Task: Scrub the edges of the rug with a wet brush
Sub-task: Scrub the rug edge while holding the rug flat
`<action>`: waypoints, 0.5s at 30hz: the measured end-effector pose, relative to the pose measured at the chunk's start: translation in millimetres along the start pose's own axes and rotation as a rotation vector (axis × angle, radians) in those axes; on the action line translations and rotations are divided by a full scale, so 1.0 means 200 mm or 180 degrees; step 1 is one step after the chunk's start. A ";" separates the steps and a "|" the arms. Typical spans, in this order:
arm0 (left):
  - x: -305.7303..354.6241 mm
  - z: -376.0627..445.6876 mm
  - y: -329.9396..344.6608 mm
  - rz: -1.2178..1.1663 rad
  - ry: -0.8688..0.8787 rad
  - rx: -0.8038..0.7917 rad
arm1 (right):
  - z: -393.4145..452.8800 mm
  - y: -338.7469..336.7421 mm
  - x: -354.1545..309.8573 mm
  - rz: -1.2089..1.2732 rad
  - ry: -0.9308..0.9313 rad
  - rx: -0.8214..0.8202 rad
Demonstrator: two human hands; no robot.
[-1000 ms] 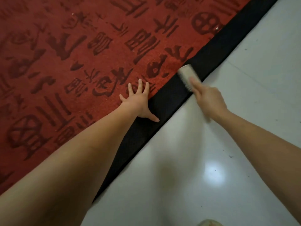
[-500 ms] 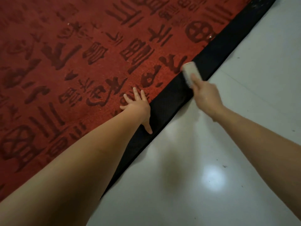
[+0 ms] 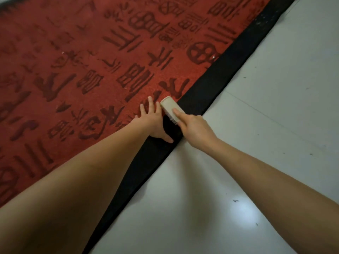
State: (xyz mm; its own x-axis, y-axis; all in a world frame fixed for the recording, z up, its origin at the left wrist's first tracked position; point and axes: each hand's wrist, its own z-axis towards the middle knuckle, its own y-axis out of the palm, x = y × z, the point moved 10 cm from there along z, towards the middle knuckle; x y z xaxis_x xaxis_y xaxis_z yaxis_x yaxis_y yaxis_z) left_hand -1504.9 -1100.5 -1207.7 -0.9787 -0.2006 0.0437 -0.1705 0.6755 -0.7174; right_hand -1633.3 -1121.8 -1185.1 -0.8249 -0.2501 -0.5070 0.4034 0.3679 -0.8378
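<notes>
Grip: the right hand [image 3: 195,128] is wrapped around a pale scrubbing brush [image 3: 171,109], forefinger laid straight along its back, the other fingers curled at its side.
Brush: bristles point down onto the rug's black border [image 3: 218,77], right where the black meets the red pile; whether the bristles are wet cannot be told.
Beside the grip: the left hand [image 3: 153,121] lies flat with its fingers spread on the red rug [image 3: 91,70], just left of the brush and almost touching it, thumb stretched onto the black border nearer the person. It holds nothing and appears to be pinning the rug down.
Beyond the grip: the border runs on diagonally away from the brush to the far corner, where pale specks and dust show on the black; a few light flecks also sit on the red pile.
Behind the grip: the border stretch running back toward the person looks evenly dark, with no visible foam or wet sheen, so how much of it is already scrubbed cannot be judged.
Outside the rug: pale glossy floor tiles [image 3: 275,125] to the right of the hand, with small dark specks.
Progress: scrubbing is under way mid-edge; at least the speckled far stretch looks left to do, and the other edges are out of view.
</notes>
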 end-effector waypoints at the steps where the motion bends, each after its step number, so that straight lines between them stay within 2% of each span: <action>1: 0.05 0.03 -0.05 -0.0098 0.0073 0.0102 | 0.00 0.01 0.00 -0.0052 -0.0074 -0.0045; 3: 0.16 0.10 -0.13 -0.0092 0.0127 0.0203 | 0.00 -0.09 0.17 -0.0204 0.0052 0.0049; 5: 0.28 0.22 -0.22 -0.0105 0.0172 0.0263 | -0.01 -0.29 0.46 -0.0283 0.0589 0.0319; 7: 0.39 0.31 -0.30 -0.0256 0.0249 0.0315 | -0.03 -0.49 0.67 0.0030 0.1132 0.0719; 8: 0.45 0.35 -0.33 -0.0335 0.0299 0.0363 | -0.01 -0.55 0.69 0.0151 0.1186 0.0910; 10: 0.54 0.43 -0.37 -0.0522 0.0341 0.0501 | 0.14 -0.58 0.61 0.0194 0.0922 0.0951; 12: 0.57 0.49 -0.35 -0.0596 0.0255 0.0496 | 0.33 -0.50 0.49 0.0209 0.0629 0.0720; 15: 0.57 0.57 -0.31 -0.0470 0.0106 0.0319 | 0.61 -0.37 0.42 0.0617 0.0632 0.0492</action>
State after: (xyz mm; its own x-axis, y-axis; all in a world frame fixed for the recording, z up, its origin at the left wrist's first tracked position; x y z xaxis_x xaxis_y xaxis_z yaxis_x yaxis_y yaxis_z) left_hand -1593.5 -1246.5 -1237.3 -0.9474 -0.2677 0.1754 -0.3019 0.5659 -0.7672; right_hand -1684.0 -1278.6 -1190.3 -0.7817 -0.0032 -0.6236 0.6036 0.2472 -0.7580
